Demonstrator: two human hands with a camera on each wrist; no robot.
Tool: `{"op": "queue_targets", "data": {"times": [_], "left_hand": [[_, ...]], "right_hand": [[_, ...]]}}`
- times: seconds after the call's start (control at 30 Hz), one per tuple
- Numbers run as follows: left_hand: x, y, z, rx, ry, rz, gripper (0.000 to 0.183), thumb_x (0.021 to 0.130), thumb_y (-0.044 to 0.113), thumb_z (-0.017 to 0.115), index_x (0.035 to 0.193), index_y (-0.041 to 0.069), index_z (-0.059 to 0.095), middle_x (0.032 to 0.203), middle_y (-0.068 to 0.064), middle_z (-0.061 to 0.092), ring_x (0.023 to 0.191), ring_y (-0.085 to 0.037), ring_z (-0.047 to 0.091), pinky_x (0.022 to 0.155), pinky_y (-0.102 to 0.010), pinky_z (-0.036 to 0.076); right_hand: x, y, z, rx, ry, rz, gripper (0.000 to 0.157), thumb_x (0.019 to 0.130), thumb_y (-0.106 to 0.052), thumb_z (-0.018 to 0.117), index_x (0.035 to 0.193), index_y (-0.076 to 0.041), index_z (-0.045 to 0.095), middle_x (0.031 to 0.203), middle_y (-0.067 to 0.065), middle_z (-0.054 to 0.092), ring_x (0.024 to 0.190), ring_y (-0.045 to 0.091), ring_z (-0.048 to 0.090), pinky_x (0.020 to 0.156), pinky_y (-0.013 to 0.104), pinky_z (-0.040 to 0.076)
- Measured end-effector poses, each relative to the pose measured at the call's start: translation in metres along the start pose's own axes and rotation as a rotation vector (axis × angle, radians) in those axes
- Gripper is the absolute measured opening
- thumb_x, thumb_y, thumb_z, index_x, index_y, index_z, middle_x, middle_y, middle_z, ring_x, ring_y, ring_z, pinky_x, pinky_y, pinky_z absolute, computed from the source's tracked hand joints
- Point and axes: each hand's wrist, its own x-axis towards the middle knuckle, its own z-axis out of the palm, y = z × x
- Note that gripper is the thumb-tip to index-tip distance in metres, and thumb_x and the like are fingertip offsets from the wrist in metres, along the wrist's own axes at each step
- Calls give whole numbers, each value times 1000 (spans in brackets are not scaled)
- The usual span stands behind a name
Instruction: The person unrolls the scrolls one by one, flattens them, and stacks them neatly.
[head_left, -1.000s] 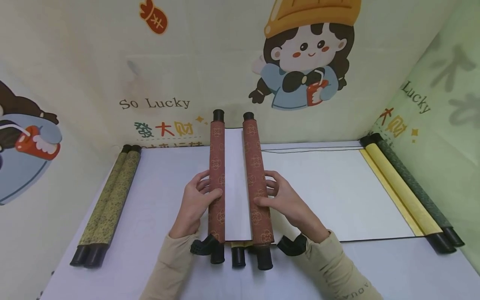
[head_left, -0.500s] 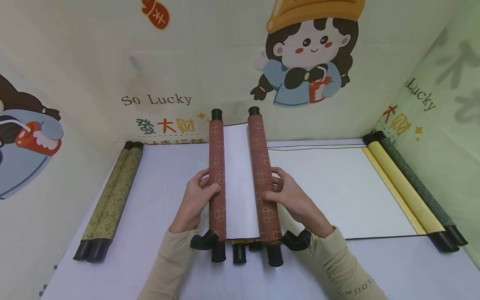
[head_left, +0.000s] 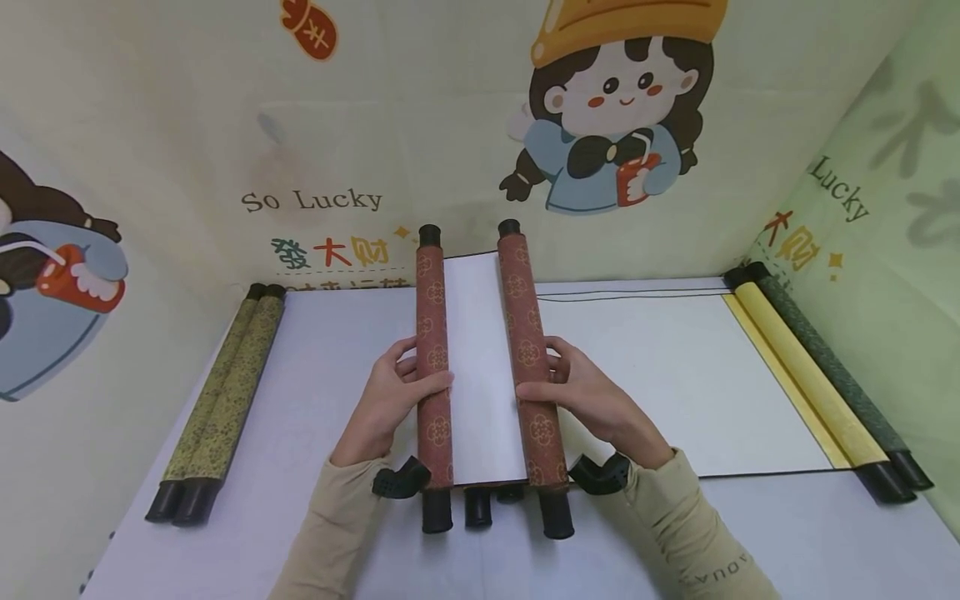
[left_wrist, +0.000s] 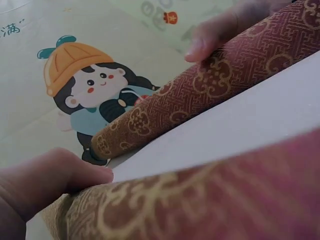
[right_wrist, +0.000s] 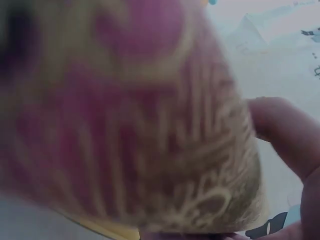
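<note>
A scroll with red, gold-patterned rolls and black end knobs is partly unrolled in the head view, a strip of white paper (head_left: pixel 483 375) showing between its two halves. My left hand (head_left: pixel 386 400) grips the left roll (head_left: pixel 432 333), thumb across its front and fingers behind. My right hand (head_left: pixel 588 392) holds the right roll (head_left: pixel 528 333) the same way. The left thumb (left_wrist: pixel 85 172) lies over the near roll in the left wrist view. In the right wrist view the patterned roll (right_wrist: pixel 200 150) fills much of the frame, beside the right hand (right_wrist: pixel 287 132).
Black knobs (head_left: pixel 477 508) of another scroll show beneath the red one. To the right lies an opened scroll with white paper (head_left: pixel 675 375) and a yellow roll (head_left: pixel 813 375), next to a dark green roll (head_left: pixel 832 367). An olive patterned scroll (head_left: pixel 232 400) lies at the left.
The right roll has moved rightward with my right hand, so the white strip between the rolls is wider. The left roll has shifted only slightly.
</note>
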Motion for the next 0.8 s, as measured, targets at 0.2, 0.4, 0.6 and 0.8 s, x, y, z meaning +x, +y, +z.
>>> {"op": "queue_targets", "data": {"times": [0.2,0.4,0.6,0.8], "left_hand": [[0,0,-1,-5,-4,6,79,86,7,73,152,9,30,137,-19,54,121,-31,60,97,-45,51],[0,1,-2,-5,10,8,78,86,4,70,152,8,29,135,-19,55,117,-28,61,94,-42,51],[-1,2,-5,-2,16,23,78,86,7,73,152,7,31,134,-21,57,114,-26,63,95,-41,51],[-3,6,-6,-2,36,22,78,87,11,73,152,4,31,135,-19,57,116,-27,61,100,-44,47]], "right_hand": [[0,0,0,-32,23,20,89,85,-14,76,153,-5,19,130,23,54,112,26,62,95,39,50],[0,0,-5,-82,51,20,87,86,-11,72,153,-3,19,133,25,53,114,27,60,96,40,49],[-4,-4,-10,-98,53,14,85,87,-10,70,153,0,17,140,26,48,119,30,56,98,41,48],[-10,-11,-17,-93,71,3,70,87,-6,66,144,2,27,126,21,53,101,22,60,87,34,52]]}}
